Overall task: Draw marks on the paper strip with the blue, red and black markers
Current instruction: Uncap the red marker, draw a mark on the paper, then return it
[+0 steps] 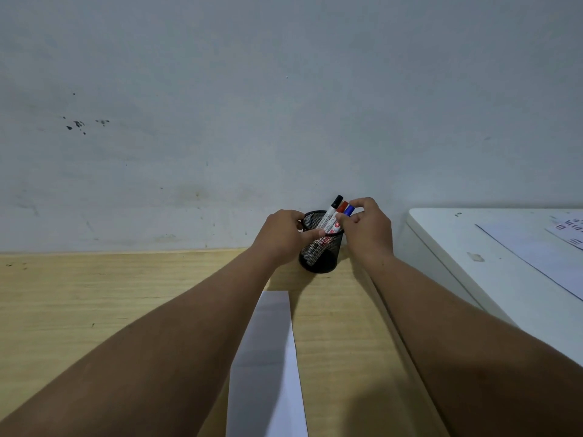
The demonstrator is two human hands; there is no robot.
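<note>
A black mesh pen cup (pixel 320 253) stands on the wooden table against the wall. Three markers lean in it: a black-capped marker (pixel 331 211), a red-capped marker (pixel 341 207) and a blue-capped marker (pixel 349 210). My left hand (pixel 280 236) grips the cup's left side and rim. My right hand (pixel 367 230) has its thumb and fingers pinched on the blue marker at its cap. A long white paper strip (pixel 271 357) lies on the table between my forearms, running toward me.
A wooden table (pixel 94 310) meets a grey-white wall (pixel 220 121) behind the cup. To the right stands a white unit (pixel 457 247) with sheets of paper (pixel 536 247) on top, close to my right forearm.
</note>
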